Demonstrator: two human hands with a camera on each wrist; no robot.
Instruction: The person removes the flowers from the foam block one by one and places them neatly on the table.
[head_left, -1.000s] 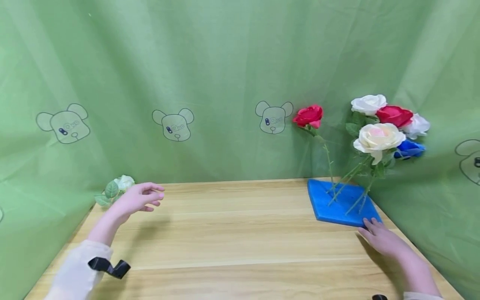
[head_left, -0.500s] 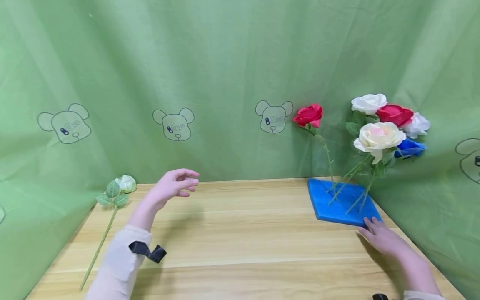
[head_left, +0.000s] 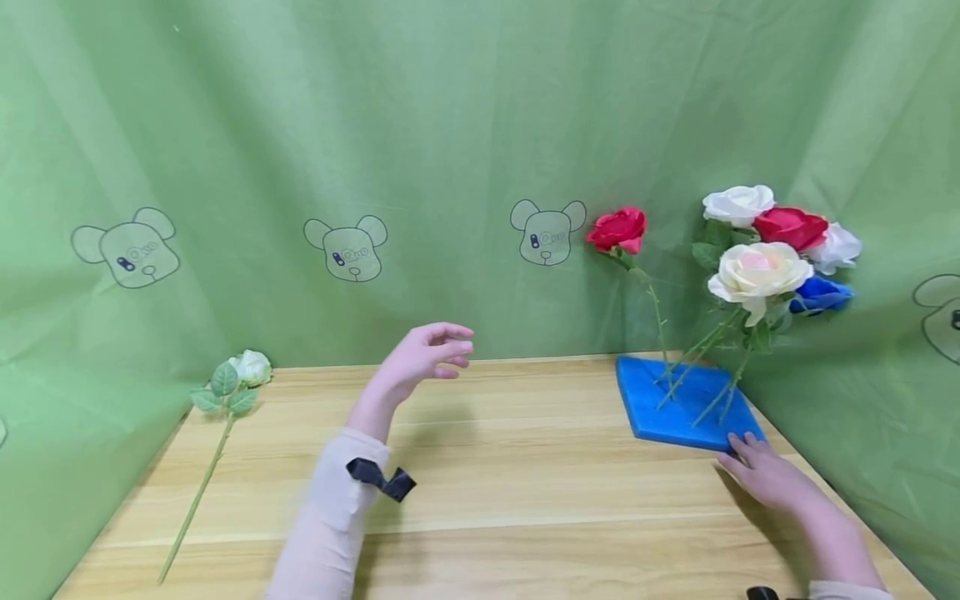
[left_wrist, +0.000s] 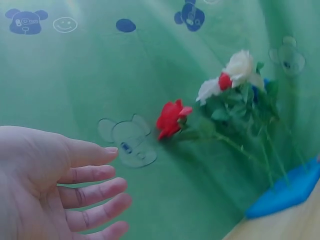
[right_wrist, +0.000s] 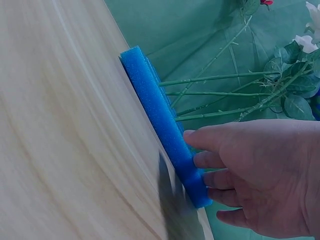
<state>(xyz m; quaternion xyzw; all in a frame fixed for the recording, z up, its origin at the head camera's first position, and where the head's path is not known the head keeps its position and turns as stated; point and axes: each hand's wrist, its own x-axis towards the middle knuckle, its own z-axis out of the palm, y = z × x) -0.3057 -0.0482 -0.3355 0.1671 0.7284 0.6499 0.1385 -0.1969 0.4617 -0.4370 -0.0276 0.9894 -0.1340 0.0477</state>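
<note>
My left hand (head_left: 423, 358) hovers over the back middle of the table, its fingers relaxed and holding nothing. In the left wrist view its palm and loosely bent fingers show. My right hand (head_left: 768, 475) rests its fingertips on the near right corner of a blue foam board (head_left: 652, 408). Stuck upright in that foam are artificial roses: a red rose (head_left: 617, 231) leaning left, and a cluster with a cream rose (head_left: 759, 273), a blue rose (head_left: 821, 295), another red one (head_left: 791, 229) and white ones (head_left: 738, 205). The right wrist view shows the foam (right_wrist: 160, 120) edge-on beside my fingers.
A single white rose (head_left: 252, 367) with a long green stem lies on the wooden table (head_left: 525, 483) at the left. Green curtain (head_left: 450, 150) printed with bear heads encloses the back and both sides. Black straps (head_left: 381, 477) sit on the sleeves.
My left hand has moved right, away from the white rose lying at the left, whose stem now shows fully. The right hand stays at the foam's corner.
</note>
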